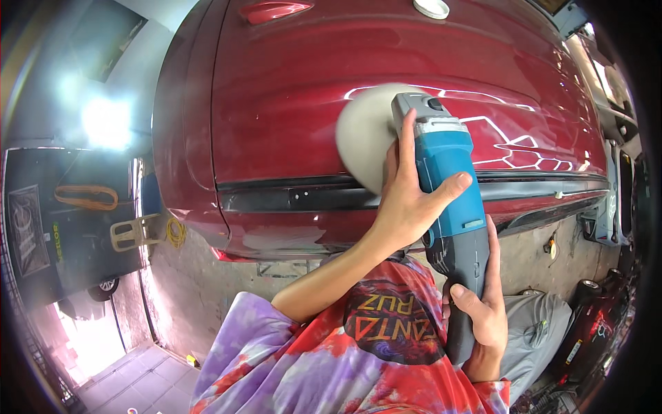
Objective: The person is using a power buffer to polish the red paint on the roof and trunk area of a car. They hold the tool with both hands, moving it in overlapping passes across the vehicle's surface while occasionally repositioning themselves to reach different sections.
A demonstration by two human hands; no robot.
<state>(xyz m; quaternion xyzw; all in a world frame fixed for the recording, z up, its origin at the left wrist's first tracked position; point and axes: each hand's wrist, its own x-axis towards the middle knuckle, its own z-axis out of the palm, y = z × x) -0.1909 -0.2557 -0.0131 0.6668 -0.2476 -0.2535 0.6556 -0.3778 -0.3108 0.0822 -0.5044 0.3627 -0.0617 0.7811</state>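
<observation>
A blue and grey rotary polisher (447, 176) slants across the picture, its cream round pad (362, 137) against the side panel of a red car (289, 119). The pad looks blurred, as if spinning. My left hand (416, 194) grips the polisher near its metal head, index finger stretched along the head and thumb over the blue housing. My right hand (481, 310) is wrapped around the dark rear handle, its thumb on the near side. Below the pad a black trim strip (295, 199) runs along the panel. A round white lid or tin (432, 8) sits higher on the car.
At left are a beige plastic chair (126, 234), a yellow coiled cord (176, 232) and an orange coil (86, 197) by a dark panel. A grey cover (535, 336) drapes something at lower right, beside a dark red vehicle (579, 336). A bright lamp (107, 124) shines at left.
</observation>
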